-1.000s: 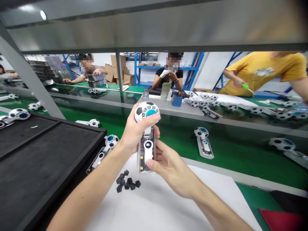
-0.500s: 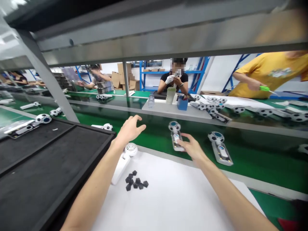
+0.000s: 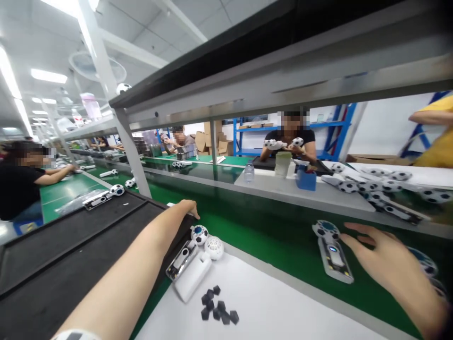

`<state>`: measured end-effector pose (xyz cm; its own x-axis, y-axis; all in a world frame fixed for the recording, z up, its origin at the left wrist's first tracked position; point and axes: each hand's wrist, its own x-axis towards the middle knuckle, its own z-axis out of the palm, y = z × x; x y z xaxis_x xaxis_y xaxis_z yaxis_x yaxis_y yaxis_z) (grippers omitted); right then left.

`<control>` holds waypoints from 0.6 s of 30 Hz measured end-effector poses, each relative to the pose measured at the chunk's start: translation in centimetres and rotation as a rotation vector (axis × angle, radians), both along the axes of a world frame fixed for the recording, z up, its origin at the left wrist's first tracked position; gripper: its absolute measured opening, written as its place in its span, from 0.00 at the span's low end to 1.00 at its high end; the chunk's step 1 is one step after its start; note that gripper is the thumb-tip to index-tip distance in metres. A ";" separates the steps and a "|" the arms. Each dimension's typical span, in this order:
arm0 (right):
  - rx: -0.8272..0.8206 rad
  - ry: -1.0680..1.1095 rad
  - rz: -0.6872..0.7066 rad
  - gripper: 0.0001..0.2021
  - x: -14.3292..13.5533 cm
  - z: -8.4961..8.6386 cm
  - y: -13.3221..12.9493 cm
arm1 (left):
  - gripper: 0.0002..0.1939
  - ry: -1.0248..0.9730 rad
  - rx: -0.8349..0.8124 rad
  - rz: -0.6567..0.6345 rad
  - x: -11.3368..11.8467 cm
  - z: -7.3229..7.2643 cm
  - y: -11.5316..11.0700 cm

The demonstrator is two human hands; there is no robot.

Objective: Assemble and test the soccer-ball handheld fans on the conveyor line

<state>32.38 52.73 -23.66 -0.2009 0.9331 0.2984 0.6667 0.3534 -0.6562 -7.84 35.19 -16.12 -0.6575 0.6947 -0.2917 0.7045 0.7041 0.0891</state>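
Note:
My left hand (image 3: 189, 208) reaches over the far corner of the black tray, its fingers bent down at the belt. A white piece (image 3: 171, 204) shows behind its wrist; whether the hand grips anything is hidden. My right hand (image 3: 382, 257) is open, fingers apart, beside an open-backed handheld device (image 3: 332, 252) with a soccer-ball head, lying on the green belt. Another soccer-ball device (image 3: 423, 262) lies partly behind that hand. Near the tray, an open-backed device (image 3: 182, 259) lies beside a white shell (image 3: 193, 278) with a slotted round head. Several black pentagon pieces (image 3: 220, 307) lie on the white sheet.
The black tray (image 3: 88, 250) fills the left side, with one device (image 3: 103, 197) at its back. A grey metal shelf (image 3: 247, 104) crosses overhead. Across the belt, a person (image 3: 290, 137) holds ball-headed parts behind a blue box (image 3: 306, 177).
The view has swung left. My right hand has come away from the device it was touching, which now sits farther right. My left hand's fingers have turned down.

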 end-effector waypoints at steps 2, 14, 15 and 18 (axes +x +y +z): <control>-0.022 0.001 0.004 0.19 -0.6 0.7 -0.9 | 0.16 -0.061 0.001 0.001 -0.2 0.1 -0.7; -0.468 0.460 1.005 0.29 -8.7 3.0 -15.2 | 0.24 -1.089 0.371 -0.660 8.8 7.8 -1.9; -0.532 0.534 1.065 0.26 -8.6 3.6 -16.1 | 0.23 -1.198 0.409 -0.698 9.3 8.1 -2.2; -0.623 0.681 1.171 0.21 -7.6 5.4 -17.7 | 0.20 -1.430 0.500 -0.756 10.2 8.5 -2.5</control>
